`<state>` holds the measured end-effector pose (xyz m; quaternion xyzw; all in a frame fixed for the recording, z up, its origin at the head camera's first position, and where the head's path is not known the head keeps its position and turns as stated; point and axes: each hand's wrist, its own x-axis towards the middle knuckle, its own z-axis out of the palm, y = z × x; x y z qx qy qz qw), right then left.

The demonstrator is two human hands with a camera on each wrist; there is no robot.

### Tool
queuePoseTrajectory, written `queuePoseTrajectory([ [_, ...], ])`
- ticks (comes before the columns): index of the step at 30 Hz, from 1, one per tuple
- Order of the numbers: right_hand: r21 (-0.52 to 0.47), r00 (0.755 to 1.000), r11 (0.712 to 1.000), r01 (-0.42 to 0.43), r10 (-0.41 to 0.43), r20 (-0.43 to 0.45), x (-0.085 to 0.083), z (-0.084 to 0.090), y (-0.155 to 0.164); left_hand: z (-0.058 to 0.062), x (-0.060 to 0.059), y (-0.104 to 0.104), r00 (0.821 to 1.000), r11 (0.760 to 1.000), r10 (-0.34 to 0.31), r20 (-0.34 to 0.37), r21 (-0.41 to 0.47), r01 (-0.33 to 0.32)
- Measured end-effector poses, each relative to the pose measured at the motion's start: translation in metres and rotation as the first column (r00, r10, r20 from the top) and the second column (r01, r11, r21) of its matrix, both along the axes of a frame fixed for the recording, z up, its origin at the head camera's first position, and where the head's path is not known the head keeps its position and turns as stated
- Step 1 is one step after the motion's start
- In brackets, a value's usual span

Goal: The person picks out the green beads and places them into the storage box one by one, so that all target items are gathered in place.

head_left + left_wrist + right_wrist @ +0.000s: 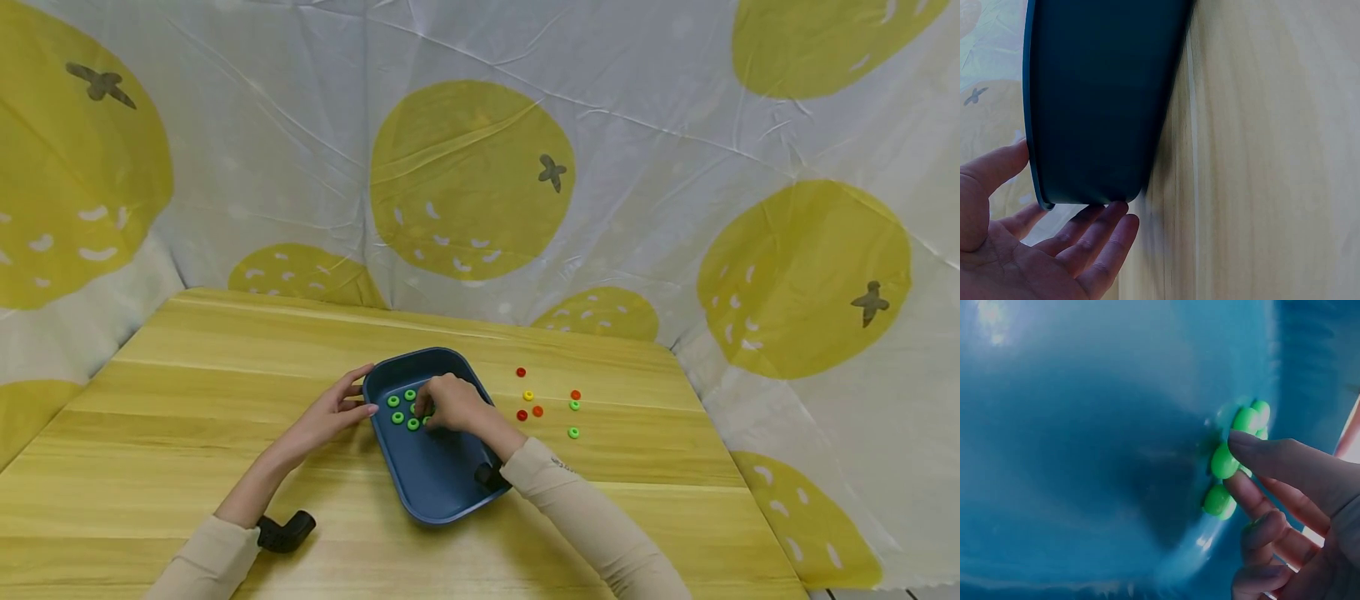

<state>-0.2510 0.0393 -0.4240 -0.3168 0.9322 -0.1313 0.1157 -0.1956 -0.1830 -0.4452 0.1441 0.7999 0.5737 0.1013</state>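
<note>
Both arms wore long beige sleeves reaching to the wrists, and the left hand (pixel 330 414) and right hand (pixel 450 404) were bare. A small black device sat strapped beside each cuff; the one nearer the blue tray (pixel 438 487) showed partly behind the right sleeve.

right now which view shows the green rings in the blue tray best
The head view: the small green plastic rings lie countable inside the dark blue plastic tray. The right wrist view shows them blurred beside fingertips; the left wrist view shows only the tray's outer wall.
</note>
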Motion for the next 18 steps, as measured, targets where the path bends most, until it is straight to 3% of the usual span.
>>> queuePoseTrajectory([
  [9, -0.048, 0.999, 0.999, -0.011, 0.009, -0.034, 0.0, 0.015, 0.005, 0.002, 0.001, 0.0, 1.0, 1.0, -0.007, -0.015, -0.003, 0.007],
  [18, -0.16, 1.0, 0.987, -0.002, 0.003, 0.004, -0.004, 0.026, 0.017, 0.003, 0.001, 0.001, 1.0, 1.0, -0.001, -0.018, -0.011, 0.0],
])
